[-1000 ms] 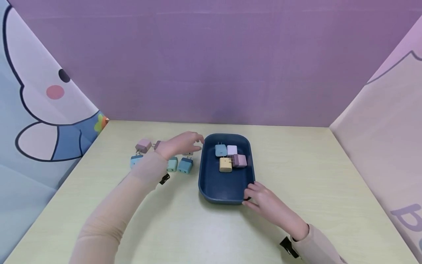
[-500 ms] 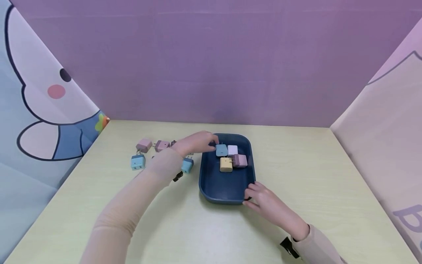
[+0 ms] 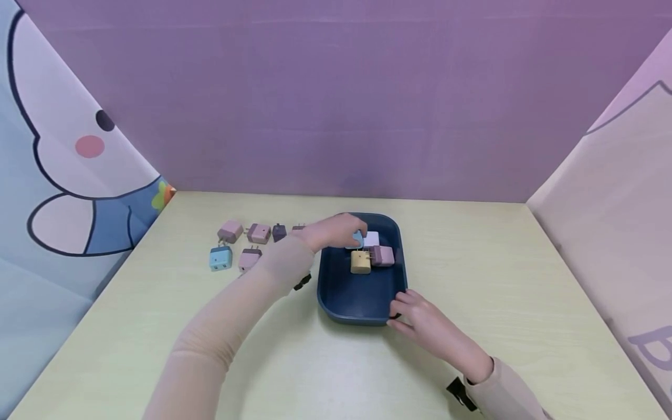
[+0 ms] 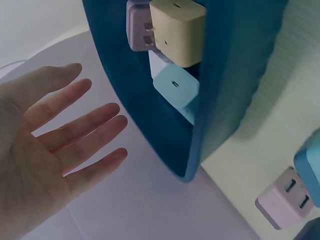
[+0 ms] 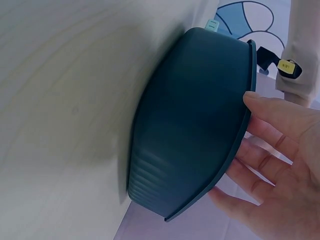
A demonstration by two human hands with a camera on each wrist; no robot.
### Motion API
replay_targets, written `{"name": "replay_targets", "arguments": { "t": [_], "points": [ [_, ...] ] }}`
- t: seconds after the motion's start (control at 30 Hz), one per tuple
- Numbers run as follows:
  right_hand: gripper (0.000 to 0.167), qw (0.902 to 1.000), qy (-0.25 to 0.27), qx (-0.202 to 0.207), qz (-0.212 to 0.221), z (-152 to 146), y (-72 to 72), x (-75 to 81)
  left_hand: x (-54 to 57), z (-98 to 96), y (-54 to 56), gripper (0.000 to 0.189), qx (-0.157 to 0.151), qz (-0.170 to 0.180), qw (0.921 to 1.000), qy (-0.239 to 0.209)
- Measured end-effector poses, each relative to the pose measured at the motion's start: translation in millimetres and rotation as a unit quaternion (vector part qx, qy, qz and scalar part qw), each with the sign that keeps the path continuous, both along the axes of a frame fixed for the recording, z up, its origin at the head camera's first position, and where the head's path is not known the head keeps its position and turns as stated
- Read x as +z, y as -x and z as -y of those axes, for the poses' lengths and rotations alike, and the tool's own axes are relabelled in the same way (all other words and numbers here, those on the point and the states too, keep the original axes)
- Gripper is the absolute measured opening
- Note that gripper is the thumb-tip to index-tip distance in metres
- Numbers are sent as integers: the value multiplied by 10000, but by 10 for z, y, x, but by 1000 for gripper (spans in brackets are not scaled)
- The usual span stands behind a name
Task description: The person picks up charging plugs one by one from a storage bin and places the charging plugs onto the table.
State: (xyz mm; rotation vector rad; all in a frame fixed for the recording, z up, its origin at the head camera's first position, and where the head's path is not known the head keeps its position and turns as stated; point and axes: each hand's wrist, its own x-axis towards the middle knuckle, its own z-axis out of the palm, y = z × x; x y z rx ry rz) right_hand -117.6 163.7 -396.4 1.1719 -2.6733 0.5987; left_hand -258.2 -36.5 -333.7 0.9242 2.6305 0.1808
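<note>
My left hand [image 3: 340, 229] is over the back left of the dark blue tray [image 3: 362, 297], its fingers overlapping a light blue plug charger. In the left wrist view that hand [image 4: 65, 135] has its fingers spread, apart from the blue charger [image 4: 176, 82] and with nothing in them. Beside that charger in the tray sit a pale lilac charger [image 3: 371, 238], a cream one [image 3: 360, 262] and a mauve one [image 3: 385, 255]. At the near right corner, my right hand [image 3: 420, 321] pinches the tray's rim, thumb outside and fingers over the edge in the right wrist view.
Left of the tray lie several more plug chargers, among them a blue one [image 3: 220, 257], a pink one [image 3: 230, 231] and a dark purple one [image 3: 279, 232]. My left forearm partly covers this group. A purple backdrop [image 3: 346, 105] rises behind the table [image 3: 472, 251].
The left hand has moved right, from beside the tray to over the blue charger inside it, uncovering some chargers on the table. My right hand stays at the rim.
</note>
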Motion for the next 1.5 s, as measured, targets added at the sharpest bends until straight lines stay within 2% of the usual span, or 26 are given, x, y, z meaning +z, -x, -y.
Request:
{"name": "replay_targets", "arguments": {
  "t": [0.3,0.43,0.7,1.0,1.2,1.5],
  "points": [
    [10,10000,-1,12,32,7,10,-26,-64,-175,1,30,53,199,9993,325],
    [11,10000,8,12,2,5,19,-45,-115,-215,5,28,9,220,9986,478],
    [12,10000,-12,-10,-2,0,24,-51,-215,-268,27,25,129,273,9966,773],
    [12,10000,24,-17,49,-2,24,-38,-264,-322,30,16,294,523,9954,748],
    [12,10000,72,46,-29,-3,24,-46,-331,-353,28,10,252,610,9942,853],
    [12,9999,126,52,-13,-8,30,-46,-359,-359,29,14,333,646,9942,796]
  ]
}}
